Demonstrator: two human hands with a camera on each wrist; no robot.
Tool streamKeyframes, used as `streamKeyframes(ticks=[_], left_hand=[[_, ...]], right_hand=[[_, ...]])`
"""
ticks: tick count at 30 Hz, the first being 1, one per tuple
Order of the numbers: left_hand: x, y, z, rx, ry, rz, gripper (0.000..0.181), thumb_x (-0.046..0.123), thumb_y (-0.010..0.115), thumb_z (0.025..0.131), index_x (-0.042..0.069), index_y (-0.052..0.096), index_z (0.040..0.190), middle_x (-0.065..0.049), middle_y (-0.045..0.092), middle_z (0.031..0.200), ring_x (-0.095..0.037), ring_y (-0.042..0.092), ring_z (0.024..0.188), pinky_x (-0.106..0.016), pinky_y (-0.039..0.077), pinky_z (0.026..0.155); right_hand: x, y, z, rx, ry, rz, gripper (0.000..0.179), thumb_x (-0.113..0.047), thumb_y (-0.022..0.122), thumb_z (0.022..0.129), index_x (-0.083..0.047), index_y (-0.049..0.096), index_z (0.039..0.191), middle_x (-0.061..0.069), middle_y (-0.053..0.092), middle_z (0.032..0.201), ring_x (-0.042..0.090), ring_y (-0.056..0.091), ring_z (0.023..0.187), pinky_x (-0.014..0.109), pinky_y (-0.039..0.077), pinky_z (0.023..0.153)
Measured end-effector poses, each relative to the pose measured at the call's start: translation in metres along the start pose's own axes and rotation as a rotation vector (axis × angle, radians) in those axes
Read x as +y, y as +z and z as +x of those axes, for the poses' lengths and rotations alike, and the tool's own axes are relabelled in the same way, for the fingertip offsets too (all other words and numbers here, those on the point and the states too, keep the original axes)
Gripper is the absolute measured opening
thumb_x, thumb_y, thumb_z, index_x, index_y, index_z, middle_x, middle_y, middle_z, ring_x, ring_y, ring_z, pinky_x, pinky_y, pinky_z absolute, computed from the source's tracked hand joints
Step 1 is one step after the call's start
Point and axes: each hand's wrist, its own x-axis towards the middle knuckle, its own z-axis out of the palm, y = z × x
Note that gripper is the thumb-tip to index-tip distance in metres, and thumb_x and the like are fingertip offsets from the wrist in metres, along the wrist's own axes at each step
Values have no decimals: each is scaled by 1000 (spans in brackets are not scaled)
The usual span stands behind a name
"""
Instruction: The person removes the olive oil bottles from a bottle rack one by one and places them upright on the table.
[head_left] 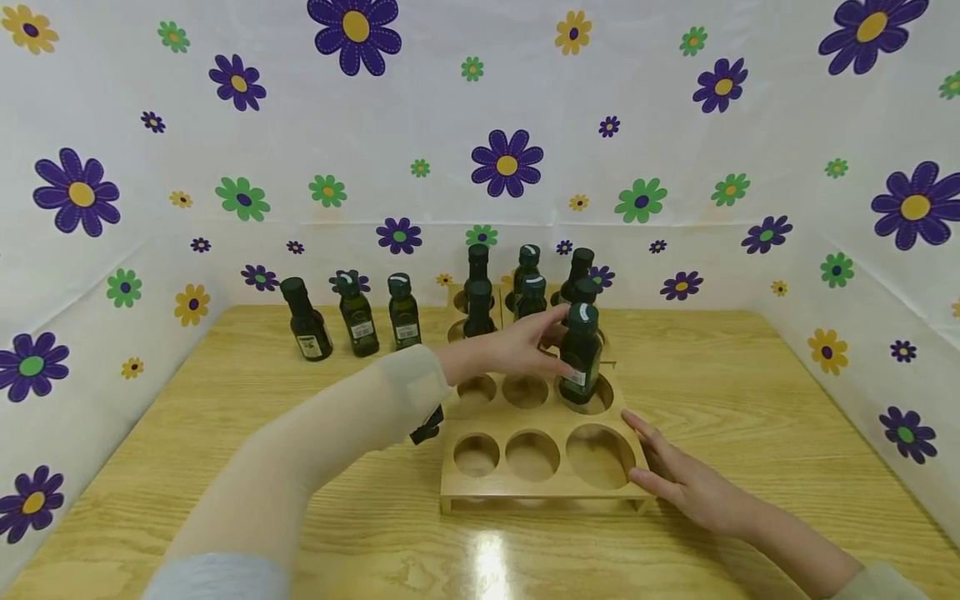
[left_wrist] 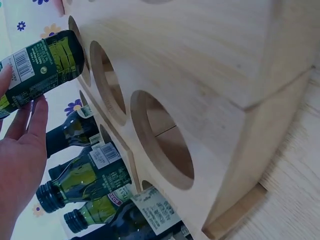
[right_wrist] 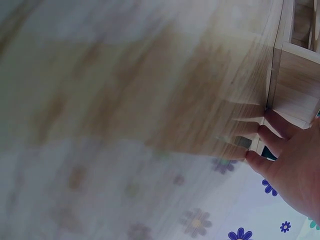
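– Two hands at work. What has the left one got?
– Left hand (head_left: 525, 346): thumb and fingers round a dark green bottle (head_left: 579, 358), upright, pale label facing forward. No other bottle in that grip.
– Position of the bottle?
– At the right-hand hole (head_left: 602, 398) in the second row from the front of the stepped wooden rack (head_left: 525, 421). Base at the hole's mouth; cannot tell whether it has gone in.
– And the right hand (head_left: 697, 492)?
– Fingers spread, only slightly bent, tips touching the rack's right edge. Nothing enclosed.
– Other bottles?
– Six in the rear rows (head_left: 478, 310), close together. Three more stand on the wooden table (head_left: 750, 375), left of the rack; middle one (head_left: 361, 325) has a pale label. Something dark (head_left: 427, 427) shows under the left sleeve (head_left: 352, 408), mostly hidden.
– Front row?
– Three holes (head_left: 532, 456), bare, rightmost the widest. Flowered cloth (head_left: 420, 108) behind.
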Motion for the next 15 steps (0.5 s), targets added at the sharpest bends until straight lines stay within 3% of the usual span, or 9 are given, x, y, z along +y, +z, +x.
streamKeyframes(ticks=[2, 6, 9, 13, 15], left_hand=[[2, -3, -5, 16, -22, 14, 74, 6, 71, 89, 8, 26, 148, -16, 44, 145, -24, 45, 132, -28, 36, 107], [6, -8, -20, 38, -42, -42, 81, 6, 70, 90, 9, 20, 153, -15, 41, 148, -24, 43, 133, -34, 33, 109], [10, -14, -33, 52, -55, -81, 85, 5, 70, 89, 8, 15, 154, -15, 39, 149, -25, 41, 133, -40, 33, 110], [12, -23, -48, 97, -77, -58, 88, 6, 71, 89, 6, 13, 155, -16, 36, 151, -28, 38, 136, -42, 33, 109], [12, -29, -55, 127, -66, -47, 88, 4, 72, 88, 4, 14, 154, -18, 34, 151, -30, 39, 135, -43, 33, 109]], right_hand=[[0, 0, 0, 3, -4, -6, 66, -28, 45, 105, -18, 6, 157, 26, 15, 156, 46, 31, 134, 60, 31, 102], [0, 1, 0, 19, -17, -36, 66, -27, 46, 105, -18, 7, 157, 26, 18, 155, 45, 33, 134, 59, 33, 102], [0, 1, 0, 23, -18, -45, 66, -28, 47, 105, -19, 8, 157, 26, 19, 155, 44, 33, 134, 50, 36, 104], [0, 1, 0, 22, -24, -38, 66, -27, 47, 105, -20, 8, 157, 25, 18, 156, 44, 32, 134, 43, 38, 104], [-1, 1, 0, 22, -30, -36, 66, -26, 47, 105, -19, 8, 157, 25, 17, 156, 45, 32, 134, 45, 38, 104]])
